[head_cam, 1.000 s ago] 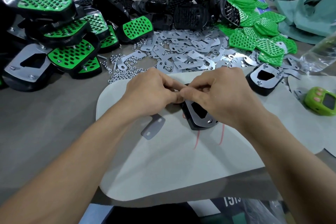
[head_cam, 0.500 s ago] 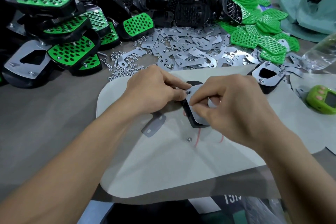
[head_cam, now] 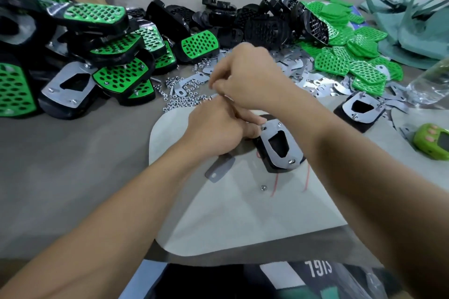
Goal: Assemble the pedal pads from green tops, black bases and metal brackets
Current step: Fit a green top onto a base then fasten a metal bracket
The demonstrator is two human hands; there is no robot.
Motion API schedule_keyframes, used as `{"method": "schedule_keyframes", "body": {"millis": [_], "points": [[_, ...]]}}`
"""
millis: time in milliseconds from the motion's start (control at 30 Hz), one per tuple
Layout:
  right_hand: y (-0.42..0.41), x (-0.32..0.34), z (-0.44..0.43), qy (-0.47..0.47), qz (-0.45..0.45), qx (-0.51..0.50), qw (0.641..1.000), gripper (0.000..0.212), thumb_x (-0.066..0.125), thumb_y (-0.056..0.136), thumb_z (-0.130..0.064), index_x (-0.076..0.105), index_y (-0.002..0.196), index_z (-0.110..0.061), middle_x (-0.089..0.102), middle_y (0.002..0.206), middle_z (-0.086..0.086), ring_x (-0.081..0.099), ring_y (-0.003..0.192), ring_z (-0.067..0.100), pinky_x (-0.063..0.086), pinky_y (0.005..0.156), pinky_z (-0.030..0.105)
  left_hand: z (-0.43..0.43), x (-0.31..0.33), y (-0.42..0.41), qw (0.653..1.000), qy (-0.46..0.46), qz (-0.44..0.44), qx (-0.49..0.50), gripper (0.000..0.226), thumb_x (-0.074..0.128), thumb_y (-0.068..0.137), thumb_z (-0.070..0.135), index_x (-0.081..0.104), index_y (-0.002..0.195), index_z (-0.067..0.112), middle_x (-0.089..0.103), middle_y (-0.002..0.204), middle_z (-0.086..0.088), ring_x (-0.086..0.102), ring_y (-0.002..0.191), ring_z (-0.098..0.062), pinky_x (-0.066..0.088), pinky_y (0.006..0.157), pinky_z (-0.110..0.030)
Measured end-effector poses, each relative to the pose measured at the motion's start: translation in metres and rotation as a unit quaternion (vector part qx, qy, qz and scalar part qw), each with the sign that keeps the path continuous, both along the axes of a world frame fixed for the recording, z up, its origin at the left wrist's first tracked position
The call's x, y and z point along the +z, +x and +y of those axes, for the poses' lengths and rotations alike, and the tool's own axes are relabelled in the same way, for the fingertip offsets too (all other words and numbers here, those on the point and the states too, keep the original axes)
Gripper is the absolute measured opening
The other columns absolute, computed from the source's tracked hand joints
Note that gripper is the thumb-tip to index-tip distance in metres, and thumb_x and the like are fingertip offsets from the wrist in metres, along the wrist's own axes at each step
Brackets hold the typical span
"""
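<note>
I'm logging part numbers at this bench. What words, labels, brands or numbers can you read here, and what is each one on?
"SIGL": my best reading of white letters, upside down and cut off, on the dark item at the bottom of the view.
Green handheld device: screen too blurred to read.
Red pen strokes: lines, no letters.
Pedal pad held by the left hand: no text.
</note>
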State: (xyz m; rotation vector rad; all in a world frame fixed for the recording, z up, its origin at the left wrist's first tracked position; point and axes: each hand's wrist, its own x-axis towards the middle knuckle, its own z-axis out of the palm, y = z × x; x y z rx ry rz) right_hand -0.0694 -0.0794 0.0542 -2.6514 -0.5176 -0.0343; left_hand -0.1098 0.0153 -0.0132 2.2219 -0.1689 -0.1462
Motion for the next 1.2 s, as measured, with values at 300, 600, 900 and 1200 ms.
{"method": "schedule_keyframes", "body": {"millis": [300,600,900,1200], "points": [[0.047,-0.015,0.057,-0.164,0.033,0.077,0.983,0.026,0.081,0.072,-0.006,0.076,0.097,-0.003,0.068,0.075,0.01,0.059,0.062,0.02,0.057,0.065,0.033,-0.001,0.01,-0.005,0.999,0.035,-0.033,0.021,0.061,0.079,0.066,0.036,0.041,0.059,0.084,0.044,0.05,0.05,0.05,0.06,0.024,0.033,0.05,-0.019],[0.041,-0.017,0.04,-0.046,0.022,0.022,0.998,0.01,0.075,0.08,-0.018,0.081,0.087,-0.014,0.076,0.082,0.003,0.068,0.075,0.011,0.055,0.072,0.026,0.001,0.005,-0.002,1.0,0.022,-0.002,0.007,0.033,0.079,0.071,0.036,0.066,0.06,0.064,0.055,0.058,0.046,0.053,0.065,0.022,0.035,0.058,-0.02],[-0.04,-0.008,-0.085,0.094,0.013,-0.096,0.991,0.017,0.084,0.071,-0.019,0.077,0.065,-0.033,0.065,0.054,-0.022,0.056,0.047,-0.004,0.037,0.046,0.006,0.002,0.0,0.001,0.998,0.05,-0.024,0.0,0.025,0.078,0.074,0.048,0.065,0.072,0.07,0.064,0.07,0.042,0.057,0.075,0.012,0.036,0.061,-0.018],[-0.057,-0.026,-0.084,0.06,0.013,-0.097,0.993,0.028,0.082,0.072,-0.018,0.073,0.06,-0.041,0.056,0.047,-0.024,0.053,0.053,-0.005,0.037,0.049,0.007,-0.003,0.002,0.002,0.998,0.059,-0.016,-0.003,0.024,0.08,0.074,0.048,0.068,0.073,0.068,0.06,0.062,0.042,0.056,0.076,0.012,0.036,0.06,-0.021]]}}
